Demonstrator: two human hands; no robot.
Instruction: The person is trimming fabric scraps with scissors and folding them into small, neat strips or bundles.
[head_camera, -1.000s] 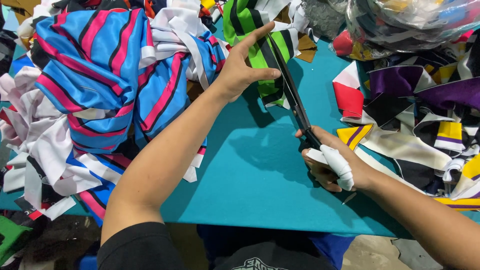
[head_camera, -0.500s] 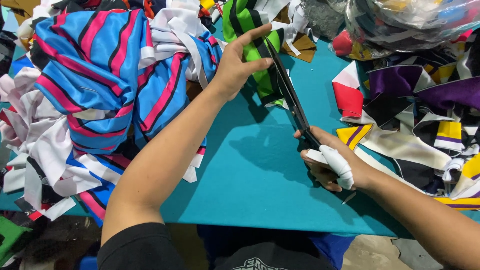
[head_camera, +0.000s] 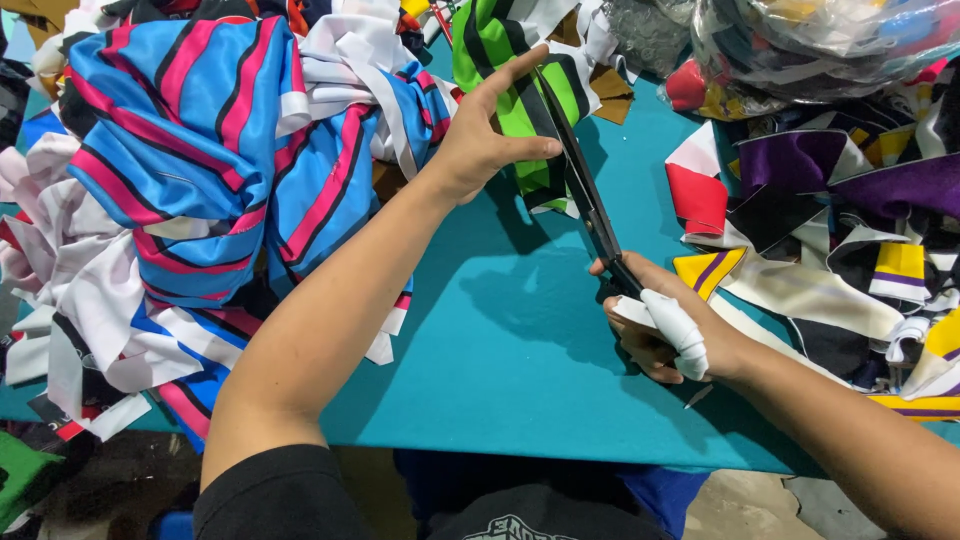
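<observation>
The right hand (head_camera: 665, 330) is hiding the handles of the scissors (head_camera: 585, 190). The green striped cloth (head_camera: 505, 70) is running off the far edge, partly hiding behind the left hand (head_camera: 480, 140).

Only packaging I can spot from here is a clear plastic bag (head_camera: 800, 45) up at about 1 o'clock, bulging and crinkly, stuffed with mixed-colour fabric scraps. No labels, signs or screens.
</observation>
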